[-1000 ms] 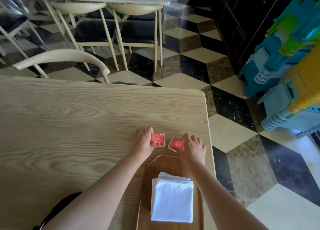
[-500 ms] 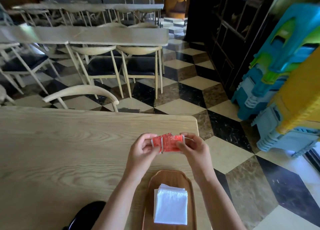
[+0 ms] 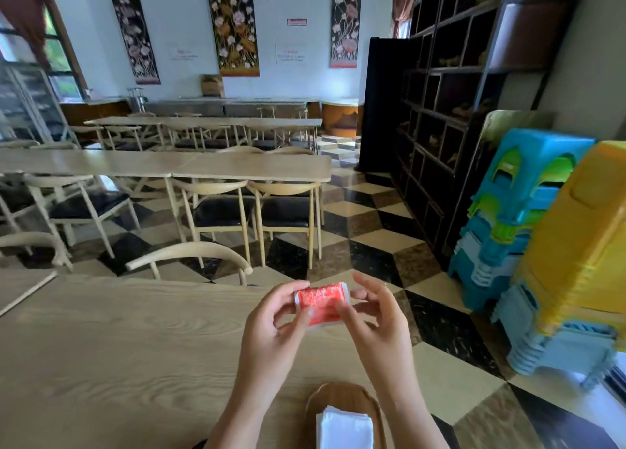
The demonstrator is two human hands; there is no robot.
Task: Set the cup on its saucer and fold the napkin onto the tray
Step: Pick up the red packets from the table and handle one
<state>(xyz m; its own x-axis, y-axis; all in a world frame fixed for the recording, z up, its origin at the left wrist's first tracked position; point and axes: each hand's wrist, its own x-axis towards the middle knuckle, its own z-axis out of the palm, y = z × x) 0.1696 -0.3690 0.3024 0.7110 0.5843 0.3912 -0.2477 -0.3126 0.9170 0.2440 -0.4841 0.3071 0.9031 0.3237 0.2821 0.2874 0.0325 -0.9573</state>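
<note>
Left hand (image 3: 271, 326) and right hand (image 3: 376, 323) pinching red packets (image 3: 320, 301) together at frame centre above the counter (image 3: 118, 347), folded white napkin (image 3: 343, 430) on wooden tray (image 3: 338, 392) below them at bottom edge

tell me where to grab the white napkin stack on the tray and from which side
Take the napkin stack by its far edge, coming from above and in front. It lies flat on the wooden tray, so a pinch under that edge looks easiest; its near part is cut off by the frame. Both hands, left and right, hold red packets.
</note>
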